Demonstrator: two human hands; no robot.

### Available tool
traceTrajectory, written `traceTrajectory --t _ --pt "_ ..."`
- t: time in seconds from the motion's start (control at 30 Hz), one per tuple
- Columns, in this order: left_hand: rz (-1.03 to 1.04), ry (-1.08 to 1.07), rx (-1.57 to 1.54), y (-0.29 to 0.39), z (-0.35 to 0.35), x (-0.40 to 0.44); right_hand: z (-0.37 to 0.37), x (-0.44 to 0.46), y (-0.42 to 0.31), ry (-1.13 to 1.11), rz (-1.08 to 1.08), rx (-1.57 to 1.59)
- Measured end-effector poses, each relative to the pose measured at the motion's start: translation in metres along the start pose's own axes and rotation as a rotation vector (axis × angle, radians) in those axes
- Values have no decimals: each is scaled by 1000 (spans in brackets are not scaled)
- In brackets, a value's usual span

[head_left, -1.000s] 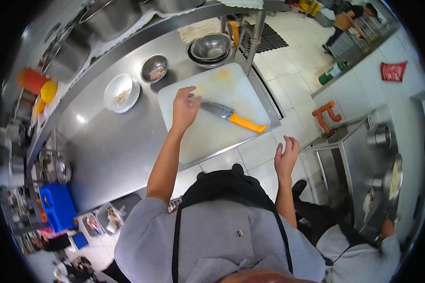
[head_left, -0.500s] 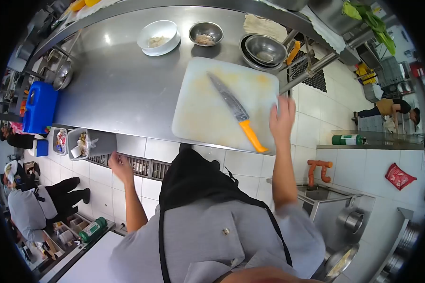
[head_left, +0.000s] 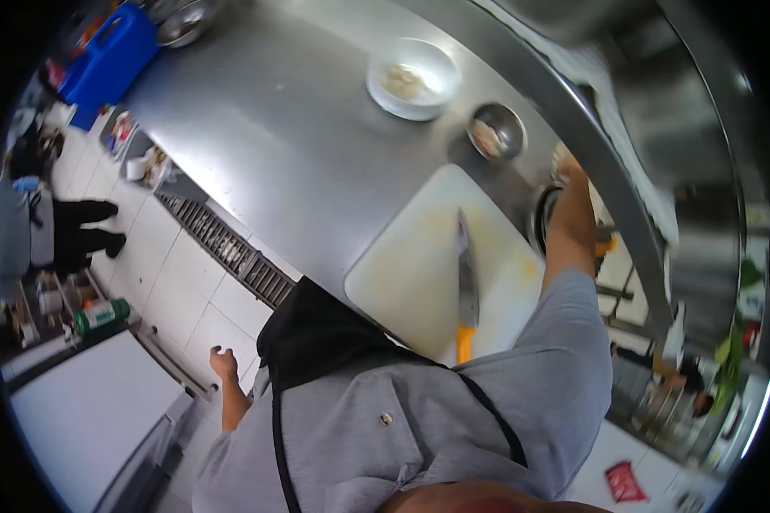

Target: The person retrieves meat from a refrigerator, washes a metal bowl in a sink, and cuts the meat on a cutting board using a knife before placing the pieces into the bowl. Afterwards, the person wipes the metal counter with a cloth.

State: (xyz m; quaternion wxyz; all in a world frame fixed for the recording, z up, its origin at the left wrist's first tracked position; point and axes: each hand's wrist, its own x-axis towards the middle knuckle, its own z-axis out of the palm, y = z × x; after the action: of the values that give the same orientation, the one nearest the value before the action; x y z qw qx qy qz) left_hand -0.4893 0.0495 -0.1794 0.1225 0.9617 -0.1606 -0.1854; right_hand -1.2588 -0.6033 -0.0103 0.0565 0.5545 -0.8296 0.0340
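Note:
My right hand (head_left: 575, 168) reaches past the stacked metal bowls (head_left: 540, 218) to a pale cloth (head_left: 559, 159) under the shelf edge. It appears to touch the cloth, but its fingers are blurred and partly hidden. My left hand (head_left: 224, 364) hangs low over the floor at my side, empty, with loosely bent fingers apart. On a white cutting board (head_left: 402, 274) lies a knife (head_left: 468, 282) with an orange handle, partly covered by my sleeve. Behind the board stand a white bowl (head_left: 441, 81) with pale food in it and a small metal bowl (head_left: 512, 128) holding pinkish food.
The steel table (head_left: 257, 145) runs off to the left, towards a blue jug (head_left: 111, 60). A metal shelf edge (head_left: 607, 145) arches over the right side. Waste bins (head_left: 133, 154) and a floor grate (head_left: 222, 244) lie beside the table. Another person (head_left: 77, 227) stands at the left.
My right hand has left the board's right edge and moved forward to the cloth. My left hand has drawn back towards my body. The view has turned to the right.

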Motion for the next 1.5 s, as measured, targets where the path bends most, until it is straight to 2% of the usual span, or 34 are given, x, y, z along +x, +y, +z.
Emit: traceTrajectory --t 0.07,0.13,0.17,0.23,0.27,0.4,0.43,0.53,0.6,0.67,0.73,0.77,0.8,0.87,0.93,0.97,1.03,1.1,1.13,1.17,1.2,1.23,1.3,1.33,1.37,1.43,1.5 --pt "32 -87 2 6 2 12 16 2 -11 -45 74 -38" --pt "223 -38 60 13 12 33 21 -1 -14 -33 117 -38" --pt "219 -100 21 33 8 43 20 -1 -13 -2 133 -23" --pt "445 34 -128 72 4 64 7 0 0 133 168 71" --pt "440 24 -183 109 -11 68 -5 -1 11 235 197 157" --pt "705 33 -463 261 -72 40 -80 -37 54 668 320 691" --pt "837 46 -487 292 -83 25 -102 -55 55 760 333 877" --pt "1133 -37 -644 367 -99 -32 -168 -122 42 890 310 1398" --pt "1319 -167 -847 408 -96 -83 -204 -182 11 805 207 1685" --pt "1507 -253 -832 436 -105 -152 -235 -242 -31 583 75 1903" --pt "1627 -313 -868 454 -106 -214 -261 -301 -74 294 -38 1935" --pt "1641 -323 -873 457 -99 -235 -253 -313 -79 148 -125 1953" --pt "1642 -337 -825 458 -89 -251 -245 -329 -91 109 -132 1981" --pt "1642 -353 -771 455 -57 -250 -246 -367 -126 -115 -251 2090" --pt "1450 -824 -853 451 -20 -224 -236 -382 -148 -69 -240 2020" --pt "1458 -820 -846 448 -28 -216 -226 -390 -157 -22 -220 1949" --pt "487 -1202 -1116 438 -48 -195 -185 -413 -170 203 -346 1109" --pt "491 -1230 -1114 440 -48 -169 -155 -432 -186 354 -822 623" --pt "479 -1258 -1107 443 -51 -160 -153 -440 -203 365 -820 619" --pt "479 -1264 -1101 443 -52 -153 -148 -452 -222 200 -792 722" --pt "510 -1432 -1096 440 -57 -145 -142 -462 -235 29 -756 825" --pt "548 -1597 -1087 441 -63 -134 -137 -459 -243 31 -748 829" --pt "609 -1588 -1014 447 -67 -100 -133 -428 -257 -183 -847 1027" --pt "649 -1578 -937 445 -70 -80 -134 -412 -259 -252 -857 944" --pt "652 -1580 -921 444 -81 -62 -125 -385 -261 -232 -829 895" --pt "923 -1307 -565 433 -114 -26 -116 -332 -268 -191 -673 795" --pt "906 -1289 -562 418 -135 21 -104 -277 -270 -135 -503 638"
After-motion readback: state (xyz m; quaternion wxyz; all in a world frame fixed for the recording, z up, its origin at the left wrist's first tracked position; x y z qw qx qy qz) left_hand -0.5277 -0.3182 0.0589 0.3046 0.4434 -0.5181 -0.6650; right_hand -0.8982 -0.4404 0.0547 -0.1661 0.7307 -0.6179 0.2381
